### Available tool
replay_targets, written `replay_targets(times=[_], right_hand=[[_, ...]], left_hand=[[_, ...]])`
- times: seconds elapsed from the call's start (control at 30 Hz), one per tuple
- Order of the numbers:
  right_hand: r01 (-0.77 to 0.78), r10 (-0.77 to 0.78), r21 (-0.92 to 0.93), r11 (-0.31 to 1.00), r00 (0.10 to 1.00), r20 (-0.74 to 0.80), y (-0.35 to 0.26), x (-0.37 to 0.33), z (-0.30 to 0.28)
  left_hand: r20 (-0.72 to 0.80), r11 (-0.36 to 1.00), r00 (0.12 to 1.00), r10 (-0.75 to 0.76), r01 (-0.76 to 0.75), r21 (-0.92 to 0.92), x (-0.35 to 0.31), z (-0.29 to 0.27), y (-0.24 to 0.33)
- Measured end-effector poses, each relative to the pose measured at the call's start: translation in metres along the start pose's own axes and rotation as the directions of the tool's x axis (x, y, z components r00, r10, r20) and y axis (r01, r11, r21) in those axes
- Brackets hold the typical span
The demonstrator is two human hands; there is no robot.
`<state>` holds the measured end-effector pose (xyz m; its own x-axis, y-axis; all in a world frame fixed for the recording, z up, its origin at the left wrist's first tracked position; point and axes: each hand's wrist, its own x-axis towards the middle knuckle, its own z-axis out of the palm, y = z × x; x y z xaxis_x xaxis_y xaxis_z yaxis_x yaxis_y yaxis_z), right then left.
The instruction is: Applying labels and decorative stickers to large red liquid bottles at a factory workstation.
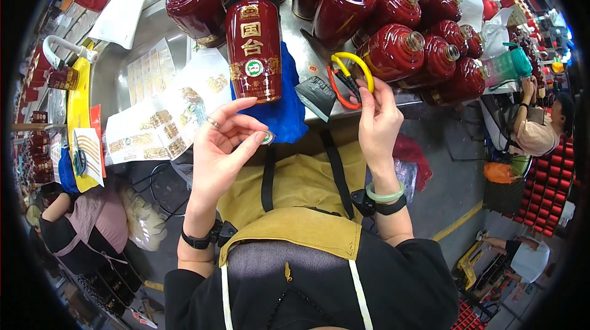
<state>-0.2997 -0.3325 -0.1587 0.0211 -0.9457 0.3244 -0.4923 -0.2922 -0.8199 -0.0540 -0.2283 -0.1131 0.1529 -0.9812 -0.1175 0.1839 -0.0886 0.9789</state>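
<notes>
Two hands: both raised in front of the person's chest, just below the edge of the metal surface (307,53).
Left hand (221,145): thumb and forefinger pinch a small round sticker (267,138); the other fingers spread loosely, a ring on one of them.
Right hand (378,124): fingers curled upward with the tips close together near the scissors; whether they grip anything I cannot tell.
Small round sticker: held in the air between the two hands, just below the blue cloth (286,105).
Labelled bottle (253,47): dark red, upright on the surface, resting on the blue cloth, gold and round labels on its front.
Scissors (347,78): yellow and red handles, lying on the surface just above the right hand.
Plain bottles (399,50): many dark red ones lying clustered on the right part of the surface.
Label sheets (153,124): white backing with gold stickers, spread left of the labelled bottle.
Other people: one seated at the right (534,127), another at the lower left (86,219).
</notes>
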Motion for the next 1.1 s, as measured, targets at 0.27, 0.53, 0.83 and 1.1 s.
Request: replay_targets(times=[0.27, 0.53, 0.83, 1.1], right_hand=[[0.404, -0.433, -0.297, 0.865, 0.901, -0.035, -0.016, -0.007, 0.001], [0.318, -0.006, -0.566, 0.761, 0.875, 0.484, -0.031, 0.006, 0.05], [0.359, -0.225, -0.369, 0.857, 0.906, 0.359, -0.041, 0.012, 0.037], [-0.041, -0.098, 0.31, 0.95, 0.903, 0.418, -0.042, 0.026, 0.031]], left_hand=[[-0.008, 1.0, 1.0, -0.004, 0.004, 0.021, 0.001, 0.001, 0.002], [-0.092, 0.995, 0.995, 0.04, -0.032, 0.091, 0.006, 0.002, 0.008], [-0.143, 0.924, 0.958, 0.247, -0.188, 0.334, 0.046, 0.001, 0.01], [-0.188, 0.729, 0.859, 0.476, -0.266, 0.631, 0.077, -0.008, -0.009]])
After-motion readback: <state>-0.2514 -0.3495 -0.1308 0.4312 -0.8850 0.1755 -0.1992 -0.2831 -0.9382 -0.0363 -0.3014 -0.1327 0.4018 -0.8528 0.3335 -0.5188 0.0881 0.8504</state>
